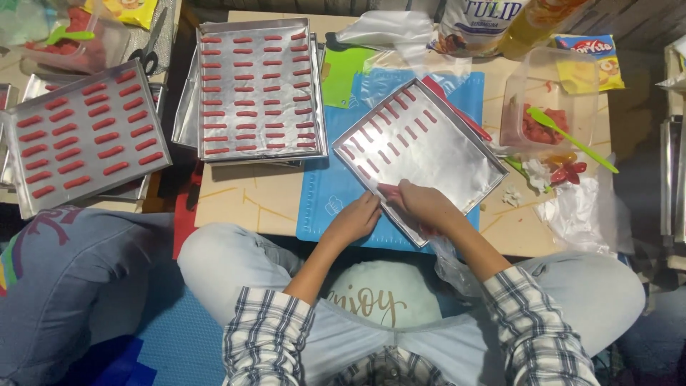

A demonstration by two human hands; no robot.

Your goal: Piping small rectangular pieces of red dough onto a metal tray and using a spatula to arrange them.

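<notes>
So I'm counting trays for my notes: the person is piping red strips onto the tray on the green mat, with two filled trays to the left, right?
Not quite: the head view shows the tray being piped on lies on a blue mat, not a green one. The red strips and two filled trays at left are right.

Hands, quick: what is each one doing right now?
Left hand: curled at the tray's near edge; grip unclear.
Right hand: closed on a piping bag.

I sat cross-legged at home, doing small-batch baking on the floor rather than in a proper kitchen. A low wooden worktop carried a blue silicone mat, foil-lined baking trays piped with rows of red dough strips, a plastic tub of red dough with a green spatula, and snack packets.
</notes>
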